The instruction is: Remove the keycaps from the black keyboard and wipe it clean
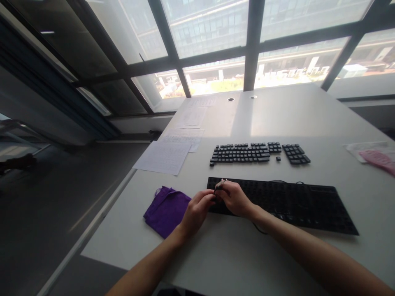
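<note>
A black keyboard base (277, 201) lies at a slant on the white table, and its keycaps appear to be off. Both hands meet over its left end. My right hand (235, 198) pinches a small dark piece with a shiny tip (220, 185), whose kind I cannot make out. Right beside it, my left hand (197, 207) has thumb and forefinger pressed together at the keyboard's left edge; what they hold, if anything, is hidden. Behind the base, loose black keycaps (240, 153) are laid out in keyboard order, with one single keycap (278, 158) apart.
A folded purple cloth bag (168, 209) lies left of my left hand. Printed paper sheets (165, 156) run along the table's left edge. At the far right sits a clear bag with a pink item (378, 160). A cable (259, 229) shows at the keyboard's front edge.
</note>
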`<state>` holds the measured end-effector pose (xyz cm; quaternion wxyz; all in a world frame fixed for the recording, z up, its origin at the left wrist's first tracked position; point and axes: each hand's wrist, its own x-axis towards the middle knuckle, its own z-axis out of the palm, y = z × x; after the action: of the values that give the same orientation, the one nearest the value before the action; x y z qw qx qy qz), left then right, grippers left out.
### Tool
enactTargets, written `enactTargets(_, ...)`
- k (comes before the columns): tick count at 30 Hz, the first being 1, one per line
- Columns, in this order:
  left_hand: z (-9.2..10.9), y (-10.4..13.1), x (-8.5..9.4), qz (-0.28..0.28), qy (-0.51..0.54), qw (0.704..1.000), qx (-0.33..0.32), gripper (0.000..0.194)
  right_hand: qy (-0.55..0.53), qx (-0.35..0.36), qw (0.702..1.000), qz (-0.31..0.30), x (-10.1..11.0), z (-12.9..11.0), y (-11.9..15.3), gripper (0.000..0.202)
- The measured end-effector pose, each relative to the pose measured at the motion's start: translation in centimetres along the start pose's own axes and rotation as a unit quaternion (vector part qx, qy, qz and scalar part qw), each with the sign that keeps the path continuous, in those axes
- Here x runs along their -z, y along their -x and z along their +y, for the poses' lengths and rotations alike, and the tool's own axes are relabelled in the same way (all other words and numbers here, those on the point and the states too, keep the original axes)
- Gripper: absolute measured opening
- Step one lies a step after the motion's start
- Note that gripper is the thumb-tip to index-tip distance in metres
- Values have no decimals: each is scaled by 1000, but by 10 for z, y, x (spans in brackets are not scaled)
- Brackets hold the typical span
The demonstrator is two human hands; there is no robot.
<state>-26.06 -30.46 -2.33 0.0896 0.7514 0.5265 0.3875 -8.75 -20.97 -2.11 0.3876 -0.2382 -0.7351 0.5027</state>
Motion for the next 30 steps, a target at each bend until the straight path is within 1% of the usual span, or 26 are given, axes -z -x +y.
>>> enactTargets(2, 2, -1, 2, 26, 14, 1000, 8, 18, 3, -7, 1000, 6, 0, -1, 0, 13)
enactTargets(4, 3, -3, 4, 61, 26, 997, 27, 14, -18, -28, 999, 20, 0, 1, 0, 10)
enactTargets(7, 0, -7, 10, 105, 65, 987, 98, 12, -53, -52, 997, 28, -2, 4, 0, 9)
enactTargets(9, -4, -10, 13, 119, 85, 978, 148, 13, -68, -57, 996, 29, -3, 5, 0, 9)
enactTargets(13, -10, -13, 14, 108, 110, 970, 187, 19, -79, -60, 995, 30, -4, 6, 1, 11)
enactTargets(17, -10, -15, 11, 110, 203, 947, 225, 25, -74, -61, 995, 31, -3, 6, 1, 12)
enactTargets(19, -9, -17, 14, 104, 226, 936, 248, 27, -75, -62, 995, 31, -3, 6, 1, 12)
enactTargets(21, -9, -21, 19, 85, 241, 931, 261, 30, -75, -63, 995, 30, -3, 7, 1, 11)
enactTargets(23, -11, -29, 24, 62, 240, 936, 251, 32, -75, -63, 995, 27, -3, 7, 0, 11)
enactTargets(24, -13, -35, 27, 54, 226, 944, 235, 32, -75, -63, 995, 26, -3, 6, 0, 10)
enactTargets(27, -24, -59, 27, 40, 131, 977, 166, 30, -73, -61, 995, 22, -3, 6, 0, 10)
enactTargets(30, -39, -87, 18, 17, 20, 996, 82, 26, -67, -58, 996, 27, -2, 5, 0, 10)
